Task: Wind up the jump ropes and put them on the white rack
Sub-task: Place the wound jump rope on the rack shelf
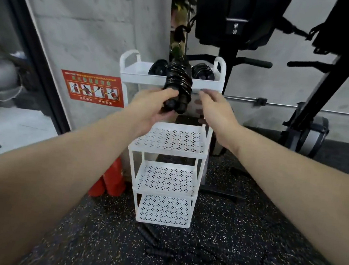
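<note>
The placing step looks to be in hand; the left hand (pixel 150 107) has its grip wrapped round the handle ends of a wound jump rope (pixel 176 84), held upright just in front of the top tray of the white rack (pixel 169 80); the right hand (pixel 213 108) hovers beside the bundle, fingers loose and holding nothing; two dark coils (pixel 159 67) already sit in that tray; next, the bundle likely needs lifting over the tray's front wall and setting between them; another rope (pixel 159 252) lies unwound on the floor before the rack.

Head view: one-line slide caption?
Left hand holds a wound jump rope before the white rack; right hand open beside it.
</note>
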A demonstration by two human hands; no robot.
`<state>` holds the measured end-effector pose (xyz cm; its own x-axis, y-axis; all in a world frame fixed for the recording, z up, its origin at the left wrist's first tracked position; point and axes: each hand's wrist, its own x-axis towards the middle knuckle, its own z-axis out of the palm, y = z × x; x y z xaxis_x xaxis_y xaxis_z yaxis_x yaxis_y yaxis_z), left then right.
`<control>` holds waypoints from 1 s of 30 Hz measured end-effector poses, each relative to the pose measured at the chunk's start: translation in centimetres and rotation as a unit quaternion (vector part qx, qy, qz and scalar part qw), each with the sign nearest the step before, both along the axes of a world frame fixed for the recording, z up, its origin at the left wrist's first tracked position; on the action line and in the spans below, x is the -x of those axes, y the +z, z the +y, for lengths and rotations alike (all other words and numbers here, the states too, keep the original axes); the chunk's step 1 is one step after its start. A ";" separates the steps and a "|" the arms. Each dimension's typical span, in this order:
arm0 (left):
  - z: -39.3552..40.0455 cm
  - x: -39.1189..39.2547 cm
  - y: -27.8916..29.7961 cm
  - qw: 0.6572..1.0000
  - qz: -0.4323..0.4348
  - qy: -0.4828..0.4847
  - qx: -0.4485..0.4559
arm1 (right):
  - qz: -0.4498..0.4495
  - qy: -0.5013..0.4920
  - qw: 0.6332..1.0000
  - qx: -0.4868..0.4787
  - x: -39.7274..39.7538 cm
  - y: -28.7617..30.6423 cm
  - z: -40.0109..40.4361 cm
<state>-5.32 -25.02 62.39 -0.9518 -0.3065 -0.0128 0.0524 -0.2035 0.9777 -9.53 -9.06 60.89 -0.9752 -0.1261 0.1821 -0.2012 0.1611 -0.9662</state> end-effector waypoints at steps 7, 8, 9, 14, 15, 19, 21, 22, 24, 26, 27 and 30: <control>-6.6 4.8 4.0 0.986 0.034 0.119 0.114 | 0.223 0.035 0.912 -0.343 5.0 3.2 -4.3; -7.3 5.3 4.4 0.979 0.040 0.141 0.142 | 0.254 0.043 0.890 -0.376 5.8 3.5 -5.3; -7.9 5.9 4.8 0.972 0.047 0.156 0.168 | 0.277 0.049 0.869 -0.407 6.5 3.9 -6.2; -10.0 8.4 6.2 0.952 0.054 0.177 0.242 | 0.325 0.054 0.774 -0.540 9.5 4.9 -9.6; -10.2 8.9 6.3 0.945 0.044 0.185 0.266 | 0.315 0.057 0.766 -0.558 10.1 4.7 -9.9; -11.0 11.3 6.4 0.919 0.040 0.225 0.320 | 0.290 0.040 0.787 -0.544 11.4 3.6 -10.5; -11.1 12.3 6.1 0.911 0.035 0.249 0.327 | 0.311 0.029 0.788 -0.531 11.6 3.2 -10.3; -11.0 12.7 5.9 0.905 0.036 0.266 0.330 | 0.318 0.031 0.786 -0.530 11.6 3.0 -10.1; -10.9 13.6 5.4 0.894 0.037 0.293 0.338 | 0.323 0.040 0.782 -0.531 11.5 2.8 -9.9; -10.9 14.1 5.1 0.882 0.012 0.286 0.375 | 0.326 0.044 0.778 -0.535 11.5 2.7 -9.8; -10.9 14.2 5.0 0.872 -0.005 0.275 0.404 | 0.326 0.045 0.777 -0.536 11.6 2.7 -9.8; -11.6 14.3 5.1 0.838 -0.040 0.240 0.489 | 0.324 0.046 0.777 -0.537 11.7 2.7 -9.6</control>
<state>-19.63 -36.66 67.52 -0.7243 -0.5543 0.4101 -0.1741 0.7225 0.6691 -21.19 -18.66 63.61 -0.7004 -0.6085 0.3730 -0.6478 0.7614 0.0256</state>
